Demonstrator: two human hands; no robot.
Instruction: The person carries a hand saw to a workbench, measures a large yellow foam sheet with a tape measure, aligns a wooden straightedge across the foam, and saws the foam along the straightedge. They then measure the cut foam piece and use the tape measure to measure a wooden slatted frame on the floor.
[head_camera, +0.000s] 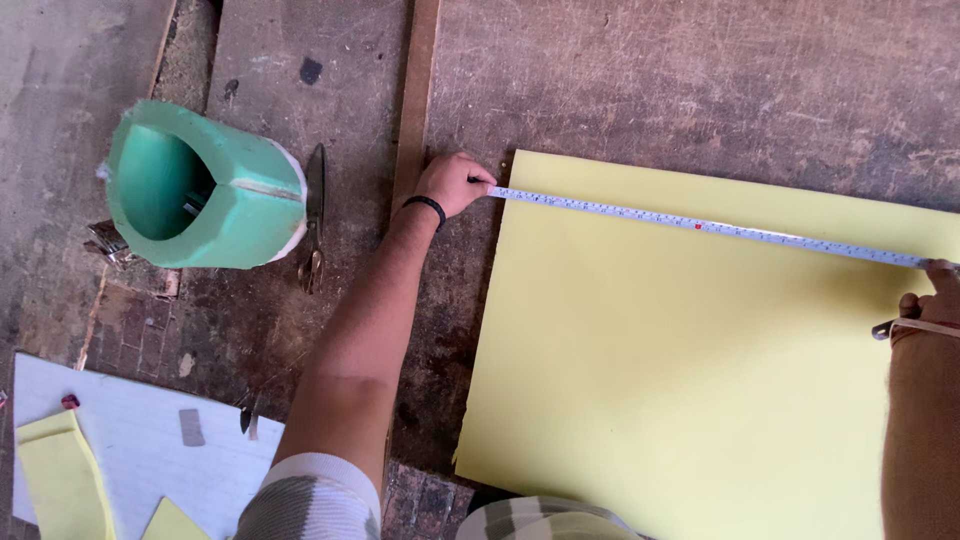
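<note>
Large pale-yellow foam sheet (680, 350) flat on worn floor, white measuring tape (700, 227) stretched across its top, left hand (452, 183) pinching tape end at sheet corner, right hand (930, 295) gripping far end, steel scissors (314, 215) beside green foam roll (200, 190).

We see the scene in soft, even daylight, bright enough to read every surface, with no harsh glare. The yellow sheet (690, 350) is the brightest area and looks slightly washed out, while the dark worn floor (640, 70) stays dull. Shadows are faint; the deepest lies inside the green foam roll (205, 190). Focus is fairly sharp throughout, with mild softness and compression smear toward the corners.
</note>
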